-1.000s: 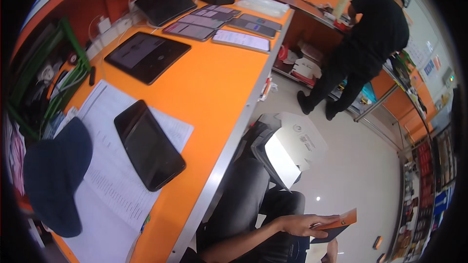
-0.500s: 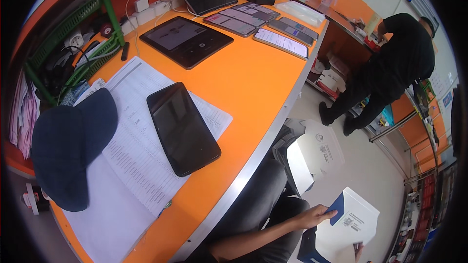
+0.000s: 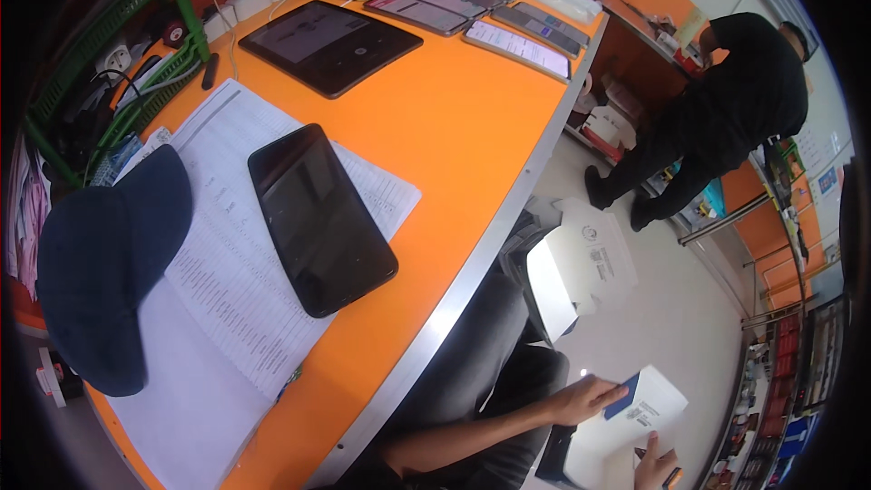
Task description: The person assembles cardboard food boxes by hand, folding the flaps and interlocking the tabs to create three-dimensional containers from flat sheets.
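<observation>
By the lower right, my left hand (image 3: 585, 399) is closed on the edge of a white and blue cardboard box (image 3: 603, 445), its thumb over the blue part. The box looks partly folded, with a printed white panel sticking up. At the bottom edge, my right hand (image 3: 655, 469) lies against this panel with its index finger stretched out; the other fingers are partly hidden. Beside my knees lies a stack of similar white flattened cartons (image 3: 581, 259).
On the orange table (image 3: 454, 141) are a large black phone (image 3: 322, 218) on printed sheets (image 3: 222, 308), a dark cap (image 3: 113, 263), a tablet (image 3: 331, 47) and several phones (image 3: 517, 48). A person in black (image 3: 744, 100) stands at a counter at the far right.
My right hand has risen into clearer view against the panel. The box's upper panel has tilted and shifted slightly down and left. The table scene has moved a little left and up.
</observation>
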`<state>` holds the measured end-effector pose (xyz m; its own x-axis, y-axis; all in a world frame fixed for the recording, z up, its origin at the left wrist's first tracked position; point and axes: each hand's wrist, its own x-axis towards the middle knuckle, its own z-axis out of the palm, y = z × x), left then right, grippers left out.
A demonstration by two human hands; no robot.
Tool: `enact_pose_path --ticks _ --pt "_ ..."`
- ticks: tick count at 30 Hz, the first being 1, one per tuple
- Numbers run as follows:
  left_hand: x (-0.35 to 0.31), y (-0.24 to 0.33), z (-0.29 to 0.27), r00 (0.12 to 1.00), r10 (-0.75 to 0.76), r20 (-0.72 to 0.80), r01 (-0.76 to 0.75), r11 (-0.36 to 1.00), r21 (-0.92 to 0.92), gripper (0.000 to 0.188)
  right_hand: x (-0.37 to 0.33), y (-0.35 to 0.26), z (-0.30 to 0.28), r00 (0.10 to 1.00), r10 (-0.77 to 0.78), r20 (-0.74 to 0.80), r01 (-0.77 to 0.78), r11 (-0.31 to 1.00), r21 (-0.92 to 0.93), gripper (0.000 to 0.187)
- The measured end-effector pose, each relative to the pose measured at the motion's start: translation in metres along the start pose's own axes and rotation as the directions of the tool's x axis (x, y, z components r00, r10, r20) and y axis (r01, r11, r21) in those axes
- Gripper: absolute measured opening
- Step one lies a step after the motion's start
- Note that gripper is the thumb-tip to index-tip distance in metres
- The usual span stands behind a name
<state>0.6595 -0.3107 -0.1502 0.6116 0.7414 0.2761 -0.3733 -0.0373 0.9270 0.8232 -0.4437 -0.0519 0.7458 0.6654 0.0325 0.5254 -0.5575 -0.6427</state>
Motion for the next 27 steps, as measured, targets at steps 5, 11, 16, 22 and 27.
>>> enact_pose_path --ticks 5,11,16,22,27 --pt "-0.005 -0.017 0.017 0.984 0.159 0.081 -0.168 0.98 0.109 0.041 0.013 0.028 0.018 0.983 -0.108 0.148 0.164 0.877 -0.452 0.037" --pt "0.002 -0.014 0.007 0.99 0.038 -0.133 0.001 0.959 0.282 0.032 0.026 0.145 0.016 0.925 -0.092 0.369 -0.231 0.634 0.738 0.048" --pt "0.0 -0.012 -0.009 0.984 -0.039 -0.172 0.076 0.974 0.215 0.036 0.012 0.101 -0.023 0.912 0.173 0.373 -0.001 0.908 -0.418 0.053" --pt "0.007 -0.034 -0.001 0.987 -0.131 -0.093 0.133 0.991 0.015 0.049 0.01 0.128 -0.005 0.961 0.102 0.256 -0.272 0.5 0.822 0.069" --pt "0.002 -0.046 0.007 0.972 -0.224 -0.072 0.192 0.933 -0.305 0.055 0.001 0.099 0.0 0.983 -0.057 0.176 -0.138 0.411 0.901 0.055"
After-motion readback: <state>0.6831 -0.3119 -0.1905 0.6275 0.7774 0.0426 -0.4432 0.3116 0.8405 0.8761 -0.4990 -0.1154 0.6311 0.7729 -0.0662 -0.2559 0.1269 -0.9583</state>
